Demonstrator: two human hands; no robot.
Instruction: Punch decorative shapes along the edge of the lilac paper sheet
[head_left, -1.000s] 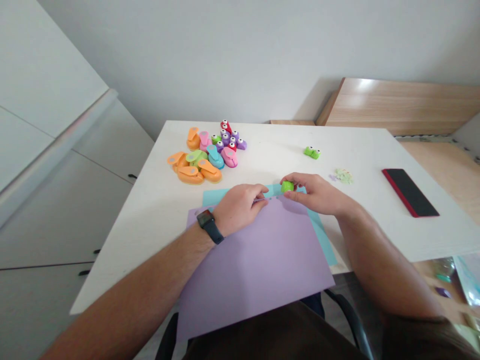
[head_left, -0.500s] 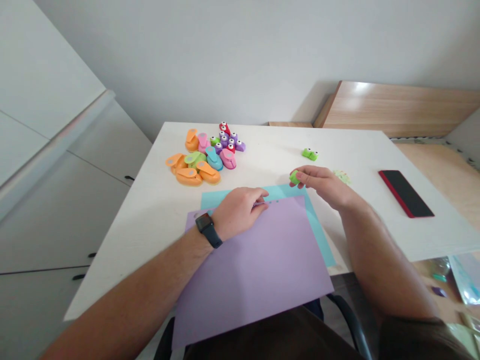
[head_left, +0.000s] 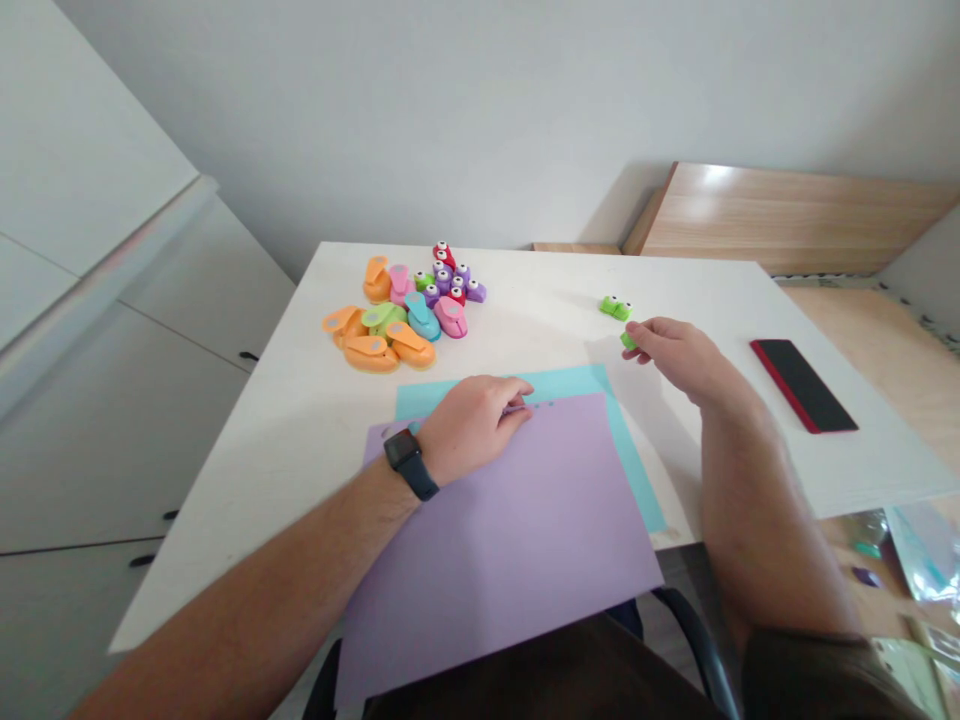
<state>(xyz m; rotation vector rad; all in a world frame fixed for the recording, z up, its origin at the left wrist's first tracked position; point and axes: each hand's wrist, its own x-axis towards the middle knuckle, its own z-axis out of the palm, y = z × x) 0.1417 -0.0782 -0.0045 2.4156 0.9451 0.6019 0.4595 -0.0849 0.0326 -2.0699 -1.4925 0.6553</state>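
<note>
My right hand (head_left: 675,355) is raised over the white table (head_left: 540,310) with its fingers closed on a small green paper punch (head_left: 628,340), just below a second green punch with eyes (head_left: 616,307). My left hand (head_left: 472,425), a dark watch on its wrist, rests curled on the top edge of a lilac paper sheet (head_left: 517,540). This sheet lies over a light blue sheet (head_left: 585,385), and small punched holes show along its top edge beside my left fingers.
A heap of coloured paper punches (head_left: 409,305) sits at the table's far left. A dark phone with a red edge (head_left: 802,385) lies at the right. White cabinets stand to the left, a wooden board behind the table, a chair below me.
My right hand lifted the small green punch off the paper edge and carried it right and away, towards the other green punch. My left hand stayed on the lilac sheet.
</note>
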